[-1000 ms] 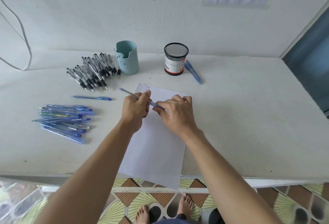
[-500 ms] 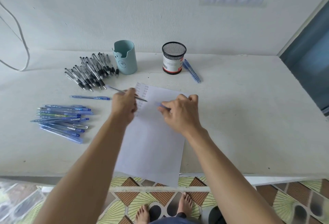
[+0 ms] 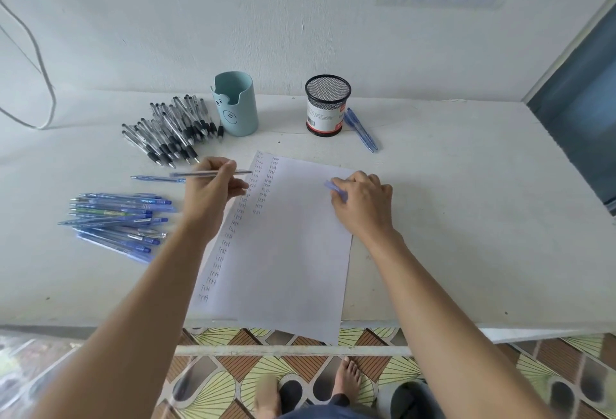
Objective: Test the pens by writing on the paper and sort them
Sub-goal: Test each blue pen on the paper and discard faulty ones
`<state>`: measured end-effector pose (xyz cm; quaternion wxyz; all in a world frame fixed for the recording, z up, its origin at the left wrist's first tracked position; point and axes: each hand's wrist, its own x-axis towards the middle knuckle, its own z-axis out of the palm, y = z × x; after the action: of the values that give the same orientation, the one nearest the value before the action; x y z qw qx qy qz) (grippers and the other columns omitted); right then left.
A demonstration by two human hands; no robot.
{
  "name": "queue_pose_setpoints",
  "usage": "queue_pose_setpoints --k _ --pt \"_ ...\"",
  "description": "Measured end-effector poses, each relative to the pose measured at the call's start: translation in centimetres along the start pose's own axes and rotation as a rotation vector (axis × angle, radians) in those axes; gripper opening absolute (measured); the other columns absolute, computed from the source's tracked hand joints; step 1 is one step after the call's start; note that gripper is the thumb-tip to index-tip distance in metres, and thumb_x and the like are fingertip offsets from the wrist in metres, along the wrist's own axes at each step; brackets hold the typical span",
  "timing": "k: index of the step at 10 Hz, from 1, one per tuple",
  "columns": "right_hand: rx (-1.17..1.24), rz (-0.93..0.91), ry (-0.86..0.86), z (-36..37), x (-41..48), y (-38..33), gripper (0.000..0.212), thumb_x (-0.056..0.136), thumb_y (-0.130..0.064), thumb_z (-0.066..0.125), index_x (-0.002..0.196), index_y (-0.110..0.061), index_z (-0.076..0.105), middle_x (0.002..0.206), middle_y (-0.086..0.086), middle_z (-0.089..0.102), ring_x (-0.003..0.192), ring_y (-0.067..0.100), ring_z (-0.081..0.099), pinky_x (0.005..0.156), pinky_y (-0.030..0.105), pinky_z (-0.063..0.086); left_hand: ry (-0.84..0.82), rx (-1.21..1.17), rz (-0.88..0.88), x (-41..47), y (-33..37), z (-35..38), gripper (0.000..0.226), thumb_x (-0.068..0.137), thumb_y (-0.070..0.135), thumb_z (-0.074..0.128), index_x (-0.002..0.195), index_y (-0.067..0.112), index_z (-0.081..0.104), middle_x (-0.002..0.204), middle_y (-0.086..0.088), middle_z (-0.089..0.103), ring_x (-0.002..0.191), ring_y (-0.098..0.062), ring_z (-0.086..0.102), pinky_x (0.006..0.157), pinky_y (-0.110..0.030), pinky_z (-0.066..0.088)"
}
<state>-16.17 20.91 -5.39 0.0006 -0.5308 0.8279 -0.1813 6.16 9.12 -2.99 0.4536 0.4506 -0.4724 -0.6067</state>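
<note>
Left hand (image 3: 213,185) pinched a slim pen (image 3: 241,172) between thumb and curled fingers, holding it almost level with its tip pointing right, just over the far left edge of the paper (image 3: 293,252). On my feed the right hand (image 3: 363,200) sat on the right side of that sheet, its fingers curled round a pale blue cap (image 3: 334,188). I could read two columns of small "test" marks running down the sheet's left side. The sheet lay on the white table (image 3: 466,218) with its near corner hanging over the edge. Left of it lay a heap of blue pens (image 3: 116,222), with a single blue pen (image 3: 156,179) just beyond. Farther back I saw a pile of black-grip pens (image 3: 170,132) beside a teal holder (image 3: 235,103). Right of that stood a black mesh holder (image 3: 328,105) with a few blue pens (image 3: 361,130) lying against it.
</note>
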Motion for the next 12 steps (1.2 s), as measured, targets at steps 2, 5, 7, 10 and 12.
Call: queue_pose_setpoints --k 2,5,7,10,12 --pt "0.046 -0.043 0.04 0.1 -0.1 -1.2 0.038 0.085 -0.022 0.063 0.123 -0.018 0.066 0.12 0.004 0.06 0.115 0.031 0.053 0.085 0.04 0.038 -0.023 0.262 0.165 -0.8 -1.9 -0.3 0.022 0.082 0.009 0.081 0.08 0.005 0.06 0.076 0.002 0.069 0.066 -0.024 0.07 0.071 -0.045 0.06" --pt "0.168 -0.416 -0.189 2.0 -3.1 -4.1 0.048 0.096 -0.029 0.048 0.142 -0.015 0.054 0.153 0.011 0.043 0.15 0.03 0.024 0.121 0.036 0.009 0.077 0.564 0.193 -1.6 -2.4 0.2 0.026 0.07 0.004 0.061 0.056 0.017 0.043 0.045 -0.006 0.058 0.049 -0.021 0.044 0.051 -0.03 0.036" --pt "0.038 -0.421 -0.313 1.8 -2.8 -4.0 0.057 0.105 -0.038 0.034 0.158 -0.021 0.023 0.167 0.006 0.008 0.154 0.022 0.001 0.123 0.037 -0.004 0.054 0.644 0.241 -1.3 -2.4 -0.1 0.023 0.063 0.006 0.056 0.059 0.011 0.035 0.051 -0.005 0.033 0.054 -0.018 0.032 0.048 -0.032 0.027" --pt "0.047 -0.411 -0.319 2.0 -2.9 -4.0 0.058 0.105 -0.039 0.033 0.159 -0.022 0.02 0.167 0.004 0.009 0.154 0.02 0.001 0.123 0.034 -0.006 0.063 0.707 0.266 -1.7 -2.1 0.3 0.035 0.069 -0.009 0.053 0.057 0.013 0.028 0.053 -0.001 0.027 0.049 -0.012 0.025 0.041 -0.021 0.019" --pt "0.064 -0.403 -0.323 1.9 -2.9 -4.0 0.058 0.105 -0.038 0.033 0.158 -0.021 0.021 0.167 0.004 0.009 0.154 0.02 0.001 0.123 0.034 -0.006 0.061 0.69 0.26 -1.5 -2.4 0.1 0.031 0.068 -0.003 0.051 0.06 0.012 0.025 0.056 0.001 0.023 0.054 -0.012 0.02 0.045 -0.026 0.018"
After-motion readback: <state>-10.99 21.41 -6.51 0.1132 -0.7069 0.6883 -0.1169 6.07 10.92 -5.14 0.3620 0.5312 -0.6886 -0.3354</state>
